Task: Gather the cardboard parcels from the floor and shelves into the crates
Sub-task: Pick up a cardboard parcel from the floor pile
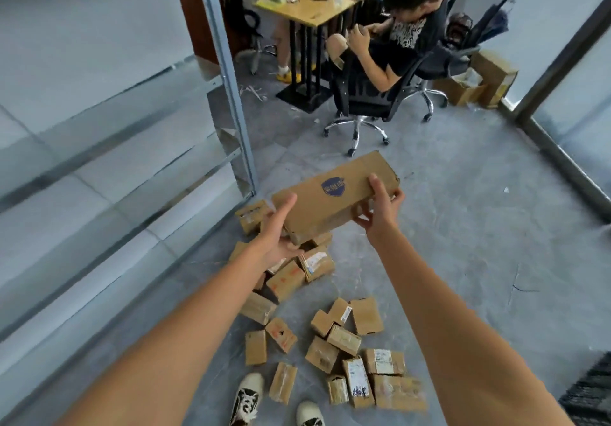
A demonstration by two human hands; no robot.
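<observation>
Head view: hands (330, 224) hold long parcel (334, 194) — axis lower-left to upper-right.

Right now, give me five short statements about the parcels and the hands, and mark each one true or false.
1. Both hands hold the large flat cardboard parcel above the floor. True: the left hand grips its near left corner and the right hand its right end.
2. The large flat cardboard parcel carries a red round sticker. False: its sticker is a blue shield.
3. Small cardboard parcels lie scattered on the grey floor. True.
4. A crate stands among the small cardboard parcels. False: no crate shows there.
5. The office chair beyond the parcels stands empty. False: a person sits in it.
</observation>
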